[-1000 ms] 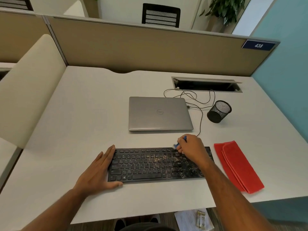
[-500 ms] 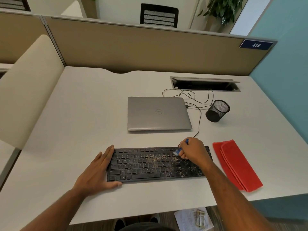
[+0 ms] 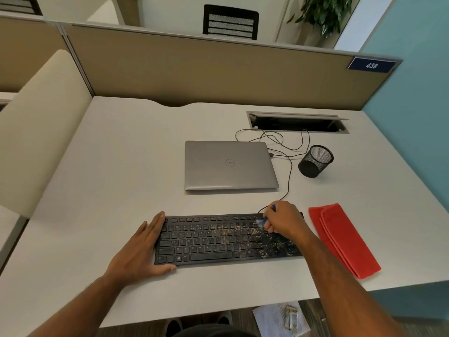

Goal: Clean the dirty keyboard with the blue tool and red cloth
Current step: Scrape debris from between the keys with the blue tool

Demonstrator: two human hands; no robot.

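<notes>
Right hand [image 3: 284, 221], lower centre-right of the frame: fingers curled shut around the small blue plastic cleaning tool [image 3: 263, 220], whose pale working end sits on the upper key rows of the black, low-profile plastic keyboard [image 3: 218, 239]. Most of the tool is hidden inside the fist, so its full shape cannot be stated. Judgement: the pinch-style hold low on the handle gives fine control for brushing between keys

Left hand [image 3: 141, 251], lower centre-left: open, fingers together and flat, palm on the desk and fingers pressed along the keyboard's left end. It grips nothing. Judgement: it is placed as a stop so the light keyboard does not slide under the brushing strokes

Keyboard condition: pale, gritty speckled debris lies across the centre and right key rows; the left block of keys looks comparatively clean. Judgement: brushing is in progress and not finished

Folded red cloth [image 3: 345, 242], soft and matte with layered edges, lies flat just right of the keyboard, apart from both hands and untouched, within reach of the right hand for the wiping step

Smooth off-white matte desk [image 3: 109, 166] carries everything. Above centre, a closed silver-grey metal laptop [image 3: 229, 165], with a thin black cable [image 3: 289, 176] looping past it. A black wire-mesh cup [image 3: 315, 161] stands tilted at upper right
</notes>
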